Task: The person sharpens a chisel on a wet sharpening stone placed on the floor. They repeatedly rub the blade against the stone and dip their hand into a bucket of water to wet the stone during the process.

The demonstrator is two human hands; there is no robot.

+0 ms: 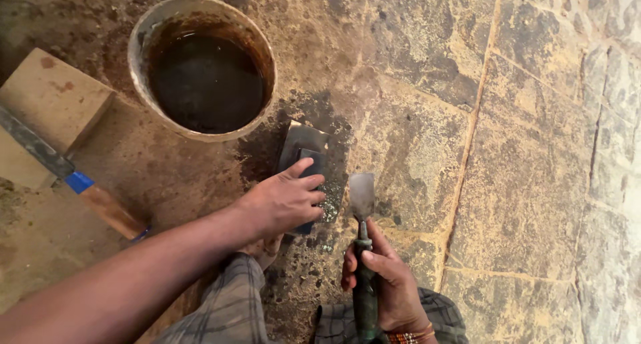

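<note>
My left hand (286,200) rests palm down on a dark sharpening stone (302,143) that lies on the wet stone floor, fingers spread over its near end. My right hand (390,277) grips the dark green handle of a wide-bladed chisel (362,196), blade pointing away from me, flat and just right of the stone. A small dark block (314,163) lies on the stone under my fingertips. My bare foot shows just below my left hand.
A worn bucket (137,57) of dark water stands at the back left. A wooden board (50,100) and a long tool with a blue band and wooden handle (80,184) lie at left. Paved stone floor (534,150) stretches to the right.
</note>
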